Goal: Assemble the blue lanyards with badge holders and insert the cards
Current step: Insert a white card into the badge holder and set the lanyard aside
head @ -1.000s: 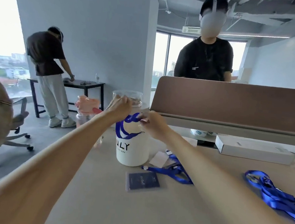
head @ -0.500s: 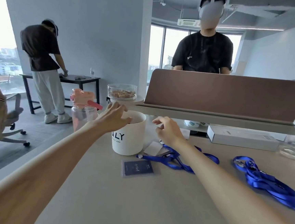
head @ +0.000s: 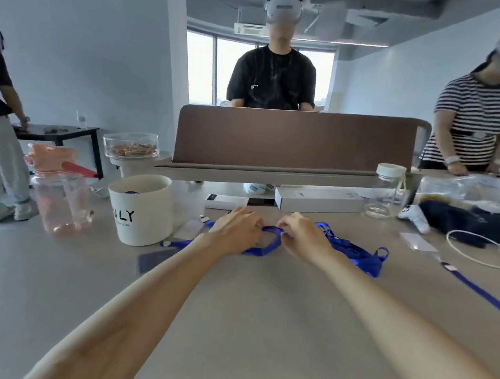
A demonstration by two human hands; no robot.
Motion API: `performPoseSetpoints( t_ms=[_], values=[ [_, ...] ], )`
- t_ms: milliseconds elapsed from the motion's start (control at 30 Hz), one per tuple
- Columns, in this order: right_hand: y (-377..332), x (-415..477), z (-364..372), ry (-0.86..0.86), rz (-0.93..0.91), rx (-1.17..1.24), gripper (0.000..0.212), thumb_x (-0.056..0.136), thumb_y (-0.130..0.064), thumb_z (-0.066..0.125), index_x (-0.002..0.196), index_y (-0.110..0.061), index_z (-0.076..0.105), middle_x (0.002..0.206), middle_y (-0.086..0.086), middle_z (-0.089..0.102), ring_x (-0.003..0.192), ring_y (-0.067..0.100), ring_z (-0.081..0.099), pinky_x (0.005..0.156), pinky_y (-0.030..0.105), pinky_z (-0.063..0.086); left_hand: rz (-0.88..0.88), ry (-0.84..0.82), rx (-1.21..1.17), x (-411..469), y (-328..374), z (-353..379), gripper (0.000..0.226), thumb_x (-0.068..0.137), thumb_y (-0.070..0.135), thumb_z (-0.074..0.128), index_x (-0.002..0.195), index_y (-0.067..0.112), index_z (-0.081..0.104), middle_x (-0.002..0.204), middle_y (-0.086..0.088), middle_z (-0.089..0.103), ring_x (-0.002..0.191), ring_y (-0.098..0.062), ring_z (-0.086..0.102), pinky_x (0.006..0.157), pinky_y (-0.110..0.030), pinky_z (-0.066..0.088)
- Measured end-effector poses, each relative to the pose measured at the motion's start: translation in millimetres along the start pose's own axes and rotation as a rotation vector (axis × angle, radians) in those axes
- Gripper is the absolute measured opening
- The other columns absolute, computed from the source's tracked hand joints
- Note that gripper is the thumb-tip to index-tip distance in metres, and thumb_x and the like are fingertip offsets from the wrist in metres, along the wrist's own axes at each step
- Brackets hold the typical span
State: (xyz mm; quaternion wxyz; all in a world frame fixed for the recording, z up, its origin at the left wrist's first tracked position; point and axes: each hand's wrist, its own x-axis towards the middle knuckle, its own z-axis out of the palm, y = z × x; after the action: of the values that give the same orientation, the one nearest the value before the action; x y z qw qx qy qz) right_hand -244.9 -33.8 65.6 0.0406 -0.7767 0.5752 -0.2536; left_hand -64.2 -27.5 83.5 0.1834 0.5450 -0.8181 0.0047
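Observation:
A blue lanyard (head: 270, 239) lies on the grey table, and both my hands are on it. My left hand (head: 234, 228) and my right hand (head: 302, 236) each pinch its strap, a short loop arching between them. More blue lanyards (head: 358, 254) are bunched to the right of my right hand. A dark card in a badge holder (head: 156, 259) lies flat left of my left forearm. A clear badge holder (head: 189, 229) lies near the white bucket (head: 142, 210), which has a blue lanyard inside.
A pink water bottle (head: 58, 193) stands left of the bucket. A brown divider (head: 295, 139) runs along the back, with a white box (head: 317, 199) and a clear jar (head: 386, 190) before it. Cables and a dark bag (head: 466, 223) lie right. People stand around.
My hands dropped a lanyard into the white bucket, then moved right and down onto a lanyard on the table. The view swung right.

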Motion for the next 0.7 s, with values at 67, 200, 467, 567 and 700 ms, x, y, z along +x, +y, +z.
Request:
performPoseSetpoints(
  t_ms=[67, 200, 467, 567, 700],
  values=[
    [33.3, -22.1, -9.5, -0.028, 0.062, -0.146, 0.041, 0.09, -0.014, 0.052, 0.13, -0.019, 0.058, 0.134, 0.008, 0.051, 0.125, 0.029, 0.044, 0.096, 0.038, 0.043, 0.029, -0.06, -0.016, 10.2, 27.0, 26.3, 0.027, 0.094, 0.022, 0.041, 0.111, 0.013, 0.061, 0.121, -0.007, 0.056, 0.118, -0.025, 0.047, 0.092, -0.04, 0.045],
    [83.3, -65.7, -7.1, -0.174, 0.204, -0.279, 0.052, 0.094, -0.026, 0.044, 0.145, -0.021, 0.037, 0.149, 0.003, 0.037, 0.134, 0.031, 0.031, 0.107, 0.047, 0.032, 0.045, -0.144, -0.156, 20.4, 71.0, 68.7, 0.038, 0.095, 0.025, 0.036, 0.125, 0.011, 0.055, 0.129, -0.005, 0.05, 0.124, -0.024, 0.044, 0.097, -0.037, 0.039],
    [124.5, -80.2, 7.6, 0.116, 0.23, -0.052, 0.037, 0.094, -0.048, 0.044, 0.106, -0.018, 0.062, 0.11, 0.001, 0.06, 0.111, 0.023, 0.05, 0.095, 0.037, 0.042, -0.067, 0.065, -0.375, 38.9, 103.7, 134.4, 0.045, 0.091, 0.013, 0.046, 0.136, 0.016, 0.042, 0.139, -0.006, 0.045, 0.127, -0.027, 0.038, 0.107, -0.039, 0.032],
    [136.9, -69.7, 4.8, 0.147, 0.325, 0.02, 0.048, 0.098, -0.05, 0.037, 0.103, -0.011, 0.063, 0.108, 0.008, 0.055, 0.108, 0.026, 0.049, 0.096, 0.038, 0.04, -0.203, 0.152, -0.438, 57.2, 87.4, 137.0, 0.041, 0.091, 0.008, 0.046, 0.131, 0.011, 0.044, 0.133, -0.009, 0.047, 0.125, -0.029, 0.038, 0.103, -0.039, 0.034],
    [148.1, -54.1, 7.2, 0.149, 0.378, 0.046, 0.048, 0.1, -0.047, 0.034, 0.108, -0.007, 0.059, 0.114, 0.014, 0.051, 0.109, 0.029, 0.048, 0.097, 0.037, 0.04, -0.168, 0.037, -0.27, 68.9, 82.0, 141.6, 0.04, 0.095, 0.023, 0.042, 0.135, 0.03, 0.049, 0.14, 0.001, 0.044, 0.131, -0.025, 0.033, 0.107, -0.043, 0.027]
  ],
)
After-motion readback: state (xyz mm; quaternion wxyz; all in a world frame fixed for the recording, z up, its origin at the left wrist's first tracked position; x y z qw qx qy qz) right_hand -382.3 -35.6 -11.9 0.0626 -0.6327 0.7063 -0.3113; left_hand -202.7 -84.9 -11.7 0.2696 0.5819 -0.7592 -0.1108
